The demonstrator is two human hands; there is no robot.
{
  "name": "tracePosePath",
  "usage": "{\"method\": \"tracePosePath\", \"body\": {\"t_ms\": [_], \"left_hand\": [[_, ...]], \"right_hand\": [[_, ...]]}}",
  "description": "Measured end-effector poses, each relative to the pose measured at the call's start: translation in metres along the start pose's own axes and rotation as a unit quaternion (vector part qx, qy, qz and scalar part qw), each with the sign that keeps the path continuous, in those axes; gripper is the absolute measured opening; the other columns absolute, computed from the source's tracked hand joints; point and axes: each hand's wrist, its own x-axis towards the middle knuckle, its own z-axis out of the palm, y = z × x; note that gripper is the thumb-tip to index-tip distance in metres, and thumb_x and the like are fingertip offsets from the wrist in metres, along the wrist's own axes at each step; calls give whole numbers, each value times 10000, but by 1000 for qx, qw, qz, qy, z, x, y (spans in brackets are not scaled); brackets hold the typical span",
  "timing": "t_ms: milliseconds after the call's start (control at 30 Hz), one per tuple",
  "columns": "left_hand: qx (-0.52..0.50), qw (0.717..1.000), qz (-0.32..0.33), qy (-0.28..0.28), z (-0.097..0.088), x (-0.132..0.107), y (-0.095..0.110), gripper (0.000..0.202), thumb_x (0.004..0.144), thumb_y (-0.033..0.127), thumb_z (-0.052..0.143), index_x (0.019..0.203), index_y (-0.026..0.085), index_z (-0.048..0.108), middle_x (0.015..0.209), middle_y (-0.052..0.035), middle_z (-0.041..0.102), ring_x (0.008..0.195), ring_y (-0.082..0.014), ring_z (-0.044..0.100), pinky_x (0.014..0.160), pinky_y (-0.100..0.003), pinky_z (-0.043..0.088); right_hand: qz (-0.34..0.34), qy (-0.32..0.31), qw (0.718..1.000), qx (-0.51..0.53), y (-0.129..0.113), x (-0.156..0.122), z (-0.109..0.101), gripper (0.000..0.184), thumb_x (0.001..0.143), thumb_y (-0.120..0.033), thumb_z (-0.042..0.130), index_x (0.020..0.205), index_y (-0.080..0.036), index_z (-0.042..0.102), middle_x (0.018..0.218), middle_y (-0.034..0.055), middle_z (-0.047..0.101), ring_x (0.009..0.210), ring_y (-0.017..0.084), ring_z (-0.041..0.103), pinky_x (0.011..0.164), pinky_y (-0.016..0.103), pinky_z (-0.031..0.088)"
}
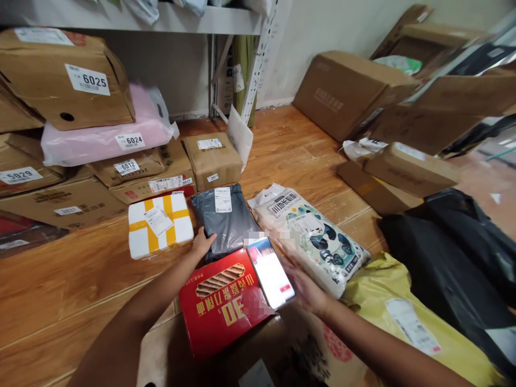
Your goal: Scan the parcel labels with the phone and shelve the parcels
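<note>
Holding the phone (271, 275), right hand (303, 286) partly hidden behind it

Parcel storeroom: number-labelled cartons (40, 86), metal shelving (226, 21).

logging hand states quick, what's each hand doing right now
Left hand: touching the left edge of the dark grey plastic parcel; grip cannot be told.
Right hand: holding a slim rectangular phone, screen lit.
</note>
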Motion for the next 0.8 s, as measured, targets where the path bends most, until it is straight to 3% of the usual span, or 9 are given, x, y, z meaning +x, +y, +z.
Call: {"method": "tracePosePath", "body": {"t_ms": [67,167,267,333,500,800], "left_hand": [[20,999,33,-23,-1,-9,-7,486,948,464,483,1337,173,511,1308,-160,588,1235,-253,551,1029,-383,434],[85,985,132,-64,-3,-44,-30,461,959,440,450,1312,159,545,1286,-144,565,1204,-251,541,1053,-409,416],[213,935,278,-52,-5,-80,-55,546,958,504,441,1351,139,541,1236,-157,561,1145,-287,525,1047,-477,394],[259,910,323,-30,-5,-90,-64,598,952,525,447,1387,120,516,1225,-166,561,1120,-297,514,1032,-486,384],[267,901,342,-31,-3,-85,-64,624,958,532,429,1414,110,489,1238,-166,549,1126,-287,495,1001,-440,388],[275,903,328,-47,-3,-86,-62,629,968,546,388,1403,106,504,1251,-178,545,1136,-298,492,988,-452,395]], "right_hand": [[-11,-7,1000,0,-4,33,19,353,807,-447,710,1096,-244,720,1129,41,774,1023,253,722,871,349,561],[-8,-38,999,1,-10,86,50,471,967,-552,442,1142,-193,692,1008,102,790,884,284,749,814,434,585],[-35,-50,998,6,-17,130,77,540,1037,-518,241,1209,-204,645,984,84,788,848,253,754,837,434,585],[-53,-54,997,6,-21,150,91,573,1049,-510,188,1228,-195,633,982,78,786,835,236,755,861,425,579],[-79,-60,995,4,-25,171,107,574,1049,-513,209,1191,-172,649,1012,88,785,833,225,758,878,407,584],[-85,-59,995,5,-30,174,111,516,1047,-505,252,1186,-198,643,1014,70,788,846,226,762,827,401,607]]}}
